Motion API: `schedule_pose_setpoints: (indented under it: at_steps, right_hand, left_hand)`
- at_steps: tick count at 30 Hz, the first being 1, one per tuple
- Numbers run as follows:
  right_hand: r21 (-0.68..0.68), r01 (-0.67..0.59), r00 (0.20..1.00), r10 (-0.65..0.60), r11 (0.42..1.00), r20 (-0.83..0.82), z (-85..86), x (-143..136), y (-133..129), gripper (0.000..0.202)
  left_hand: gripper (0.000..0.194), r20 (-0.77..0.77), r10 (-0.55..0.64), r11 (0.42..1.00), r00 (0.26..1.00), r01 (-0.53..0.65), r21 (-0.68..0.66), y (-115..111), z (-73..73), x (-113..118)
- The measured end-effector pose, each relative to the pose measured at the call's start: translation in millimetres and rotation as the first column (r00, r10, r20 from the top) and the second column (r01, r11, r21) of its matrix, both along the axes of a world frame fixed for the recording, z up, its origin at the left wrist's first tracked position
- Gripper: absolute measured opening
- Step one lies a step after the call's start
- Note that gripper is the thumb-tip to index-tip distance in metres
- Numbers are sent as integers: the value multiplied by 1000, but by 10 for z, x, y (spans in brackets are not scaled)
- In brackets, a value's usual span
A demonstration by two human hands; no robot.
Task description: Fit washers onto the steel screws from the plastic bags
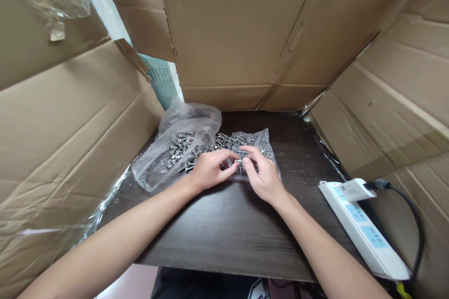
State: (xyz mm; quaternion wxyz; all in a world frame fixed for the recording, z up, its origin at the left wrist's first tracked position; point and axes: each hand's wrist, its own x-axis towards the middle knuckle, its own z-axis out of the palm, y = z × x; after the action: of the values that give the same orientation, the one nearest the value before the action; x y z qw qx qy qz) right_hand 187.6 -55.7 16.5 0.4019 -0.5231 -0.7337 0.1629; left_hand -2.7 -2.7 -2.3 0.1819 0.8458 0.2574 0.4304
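Note:
My left hand (213, 167) and my right hand (264, 176) meet over the near side of a pile of metal hardware. Between their fingertips is a small shiny bolt (239, 160), pinched from the left by thumb and forefinger and from the right by the thumb and a finger. Whether a nut or washer sits on it is too small to tell. Under and behind my hands, loose bolts and washers (231, 141) lie on a flat clear plastic bag (261, 136). More bolts (180, 147) fill an open, crumpled plastic bag (189, 114) to the left of my left hand.
The dark wooden table (217, 229) is walled by cardboard panels (238, 28) at the back and both sides. A white power strip (365, 229) lies along the right edge, with a white plug adapter (354, 190) and black cable (419, 224).

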Motion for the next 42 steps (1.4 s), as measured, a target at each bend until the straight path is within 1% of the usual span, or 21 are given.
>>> schedule_pose_setpoints:
  at_steps: [2,6,10,12,16,18,22,24,31,42]
  right_hand:
    - [-22,2,1000,-2,1000,5,3,1,-5,31]
    - [37,10,1000,-10,999,18,6,0,-12,41]
    - [-49,-30,999,32,998,30,22,-20,-20,41]
    - [-63,-31,999,33,998,32,27,-30,-21,38]
    - [50,36,999,-38,998,21,27,-29,-18,39]
    - [81,35,999,-37,996,13,28,-24,-18,41]
    - [4,-36,999,36,999,32,37,-30,-24,35]
    - [-16,-44,998,45,999,48,40,-40,-25,32]
    - [14,2,999,-2,1000,33,27,-35,-12,32]
    - [111,4,1000,-4,994,1,-26,-6,4,38]
  left_hand:
    - [10,-2,1,1000,1000,-1,0,0,0,0]
    - [11,-1,1,1000,1000,-1,2,2,-2,0]
    - [11,-2,6,1000,1000,-6,5,7,-3,-5]
    - [11,-7,10,1000,1000,-10,4,8,-4,-8]
    - [12,-8,5,1000,1000,-5,-1,7,-7,-9]
    - [12,-8,6,1000,1000,-6,0,7,-8,-7]
    - [13,-6,29,1000,1000,-29,6,13,-11,-8]
    - [13,-4,34,999,999,-34,2,16,-13,-10]
    - [12,-9,22,1000,1000,-22,-5,7,-8,-6]
    - [10,-8,22,1000,1000,-22,-4,1,4,2]
